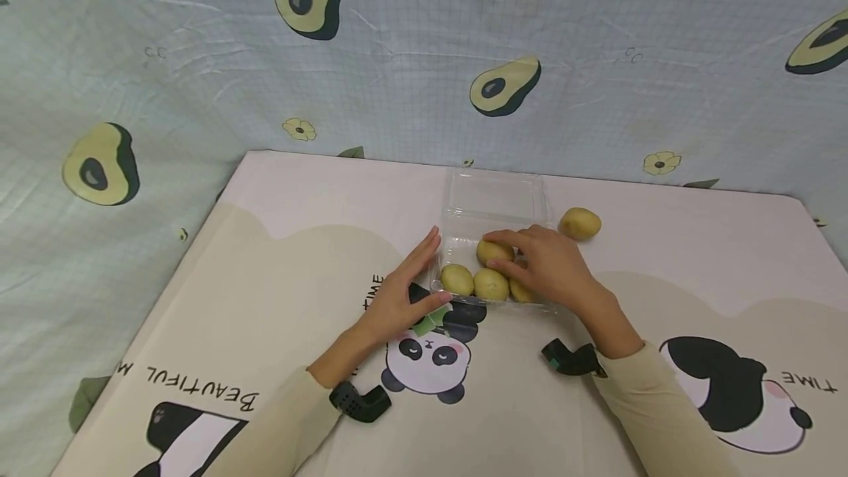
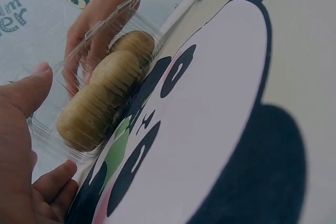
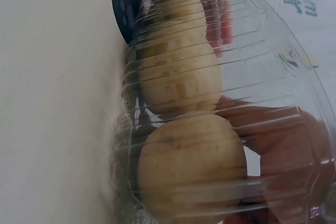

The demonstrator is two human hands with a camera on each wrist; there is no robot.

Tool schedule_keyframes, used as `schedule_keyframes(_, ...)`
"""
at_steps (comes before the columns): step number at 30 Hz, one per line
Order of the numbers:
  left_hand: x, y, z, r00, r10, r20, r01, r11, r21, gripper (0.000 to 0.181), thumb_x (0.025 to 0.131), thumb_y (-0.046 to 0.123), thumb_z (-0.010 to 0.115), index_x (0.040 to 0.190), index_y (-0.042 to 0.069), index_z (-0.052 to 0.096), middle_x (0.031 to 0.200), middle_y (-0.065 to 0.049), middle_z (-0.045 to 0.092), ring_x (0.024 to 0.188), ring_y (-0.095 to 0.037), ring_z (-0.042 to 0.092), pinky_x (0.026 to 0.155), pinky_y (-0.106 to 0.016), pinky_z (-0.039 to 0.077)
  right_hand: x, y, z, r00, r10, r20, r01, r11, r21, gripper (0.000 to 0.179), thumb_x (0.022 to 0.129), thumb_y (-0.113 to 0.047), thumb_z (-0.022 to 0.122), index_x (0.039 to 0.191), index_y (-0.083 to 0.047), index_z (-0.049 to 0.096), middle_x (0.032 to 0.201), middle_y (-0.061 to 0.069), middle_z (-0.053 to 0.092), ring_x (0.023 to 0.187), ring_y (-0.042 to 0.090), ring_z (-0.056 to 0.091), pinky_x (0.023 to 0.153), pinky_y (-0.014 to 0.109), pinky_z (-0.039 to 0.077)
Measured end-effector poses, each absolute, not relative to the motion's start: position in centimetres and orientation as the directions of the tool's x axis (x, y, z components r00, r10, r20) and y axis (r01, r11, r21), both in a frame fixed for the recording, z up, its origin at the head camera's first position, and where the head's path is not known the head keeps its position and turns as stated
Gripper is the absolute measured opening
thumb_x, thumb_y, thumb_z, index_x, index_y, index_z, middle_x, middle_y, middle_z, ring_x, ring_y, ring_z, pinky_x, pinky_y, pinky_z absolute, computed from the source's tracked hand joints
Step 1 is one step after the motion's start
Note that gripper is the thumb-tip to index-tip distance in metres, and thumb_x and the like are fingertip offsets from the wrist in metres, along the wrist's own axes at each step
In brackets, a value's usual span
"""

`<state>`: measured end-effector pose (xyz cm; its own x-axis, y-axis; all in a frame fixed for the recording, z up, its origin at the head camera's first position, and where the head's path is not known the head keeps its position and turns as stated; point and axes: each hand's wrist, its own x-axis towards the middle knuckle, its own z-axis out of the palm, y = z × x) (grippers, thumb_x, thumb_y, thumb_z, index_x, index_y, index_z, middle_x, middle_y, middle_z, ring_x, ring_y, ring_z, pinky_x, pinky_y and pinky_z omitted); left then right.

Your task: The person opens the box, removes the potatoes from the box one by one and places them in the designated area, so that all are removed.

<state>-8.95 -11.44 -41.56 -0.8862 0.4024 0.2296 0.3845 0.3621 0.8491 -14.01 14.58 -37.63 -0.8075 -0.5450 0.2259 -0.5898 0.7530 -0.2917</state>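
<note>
A clear plastic clamshell box (image 1: 464,244) lies with its lid (image 1: 494,196) folded back toward the wall. Along its near side sit three potatoes, the left one (image 1: 457,280), the middle one (image 1: 491,285) and the right one (image 1: 520,291), partly covered by my right hand (image 1: 555,265). Behind that row, my right hand grips another potato (image 1: 494,251) between thumb and fingers, inside the box. My left hand (image 1: 402,294) rests along the box's left side, fingers straight and thumb at the near corner. Through the ribbed wall, potatoes (image 3: 191,163) show in the right wrist view.
One more potato (image 1: 580,224) lies on the table to the right of the lid. A panda-printed cloth (image 1: 517,396) covers the table. Behind it hangs an avocado-patterned sheet (image 1: 411,79). Each wrist carries a black device, one on the left (image 1: 361,402) and one on the right (image 1: 571,357).
</note>
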Motion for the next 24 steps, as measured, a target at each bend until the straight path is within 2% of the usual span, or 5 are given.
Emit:
schedule_keyframes(9,-8.98,-11.51,-41.75,-0.885,0.401,0.237,0.391,0.362,0.846,0.084,0.089,0.052,0.061,0.153,0.013,0.023,0.159,0.009,0.013,0.139,-0.016,0.030,0.112,-0.043,0.025,-14.01,14.61,-37.40,-0.805,-0.554,0.211,-0.592,0.735,-0.330,0.038,0.087,-0.037,0.069,0.122,-0.021,0.067,0.112,0.006,0.068,0.102,0.027,0.062,0.079,0.046,0.051)
schedule_keyframes(13,-9.05,-11.52,-41.93,-0.885,0.400,0.239,0.393,0.365,0.844,0.085,0.089,0.056,0.058,0.153,0.014,0.023,0.158,0.010,0.013,0.138,-0.016,0.030,0.112,-0.043,0.025,-14.03,14.70,-37.33,-0.800,-0.562,0.210,-0.598,0.726,-0.339,0.038,0.088,-0.036,0.069,0.123,-0.019,0.067,0.113,0.007,0.068,0.103,0.028,0.061,0.082,0.046,0.050)
schedule_keyframes(19,-9.06,-11.44,-41.89,-0.884,0.401,0.238,0.392,0.362,0.846,0.086,0.088,0.058,0.058,0.153,0.014,0.023,0.158,0.011,0.013,0.138,-0.016,0.032,0.112,-0.043,0.025,-14.06,14.97,-37.02,-0.792,-0.562,0.239,-0.610,0.704,-0.363,0.039,0.087,-0.036,0.070,0.123,-0.019,0.067,0.111,0.005,0.068,0.089,0.021,0.063,0.073,0.038,0.052)
schedule_keyframes(24,-9.02,-11.46,-41.85,-0.884,0.402,0.238,0.392,0.360,0.847,0.083,0.089,0.050,0.062,0.153,0.013,0.023,0.158,0.010,0.013,0.139,-0.015,0.029,0.112,-0.042,0.024,-13.99,15.28,-36.66,-0.785,-0.557,0.271,-0.618,0.681,-0.391,0.041,0.087,-0.036,0.070,0.123,-0.018,0.066,0.113,0.004,0.068,0.081,0.017,0.062,0.068,0.033,0.051)
